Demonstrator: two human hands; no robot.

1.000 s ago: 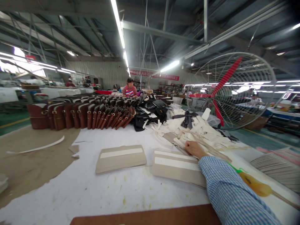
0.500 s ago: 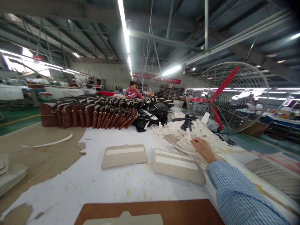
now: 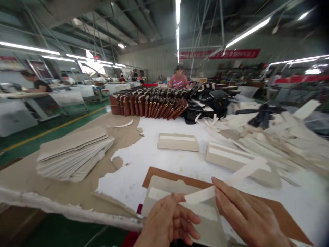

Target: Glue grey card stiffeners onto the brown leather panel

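A white strip (image 3: 200,195) stretches between my hands, and its far end reaches up to the right past my right hand. Thumb and fingertips of my left hand (image 3: 168,218) pinch its near end, the other fingers loosely curled. My right hand (image 3: 243,211) grips it farther along. Beneath lies a beige panel (image 3: 164,181) with a tab on its far edge and a pale band, partly covered by my hands. The panel rests on a brown sheet (image 3: 280,209). Beyond lie two stacks of similar beige panels with white bands, one left (image 3: 177,145) and one right (image 3: 226,161).
Fanned grey-beige pieces (image 3: 72,154) lie at the table's left. Rows of brown bags (image 3: 154,106) and black bags (image 3: 205,106) stand at the back, near a person (image 3: 179,80). Loose white strips (image 3: 277,133) heap at right. The table edge (image 3: 64,211) runs front left.
My right hand has come back from the strip heap with a white strip. My left hand has come into view, pinching its end. The camera has turned left and down.
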